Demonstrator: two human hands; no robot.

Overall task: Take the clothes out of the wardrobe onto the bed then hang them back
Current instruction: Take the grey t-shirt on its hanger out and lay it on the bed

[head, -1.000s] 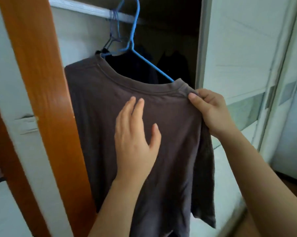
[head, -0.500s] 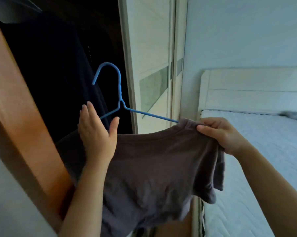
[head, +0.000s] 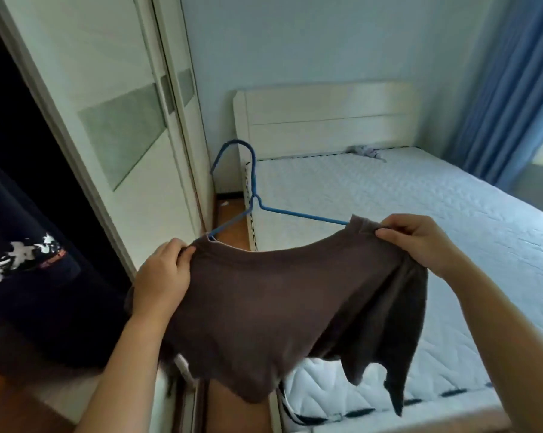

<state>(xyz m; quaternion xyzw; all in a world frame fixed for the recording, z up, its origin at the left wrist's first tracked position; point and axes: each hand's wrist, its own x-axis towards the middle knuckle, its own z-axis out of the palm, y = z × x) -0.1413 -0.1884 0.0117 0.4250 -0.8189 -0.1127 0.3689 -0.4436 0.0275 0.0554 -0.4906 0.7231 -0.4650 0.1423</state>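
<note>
The left hand [head: 162, 276] is pinching one shoulder of the brown shirt [head: 279, 307], with its thumb and fingers curling on the cloth by the collar. The right hand [head: 420, 242] is gripping the other shoulder the same way, so both hands are holding the shirt up and spreading it wide. The blue hanger [head: 253, 176] is sitting inside the shirt, and its hook is sticking up in the air, hooked on nothing. The shirt is hanging in the air between the wardrobe [head: 114, 120] and the bed [head: 389, 214], with one sleeve dangling over the near edge of the bed. It is not lying on the bed yet. I think the job is only just starting: this one shirt is out, but it needs putting down, and dark clothes [head: 29, 276] are waiting inside the wardrobe. After that, everything needs hanging back up. A small grey thing [head: 365, 150] is lying near the top of the bed, too tiny to make out. A second ago the shirt was hanging on the rail in the wardrobe, and the left hand was lying flat and open on its front. Now the hanger is off the rail, the left hand is pinching the cloth, and the person is facing the bed.
</note>
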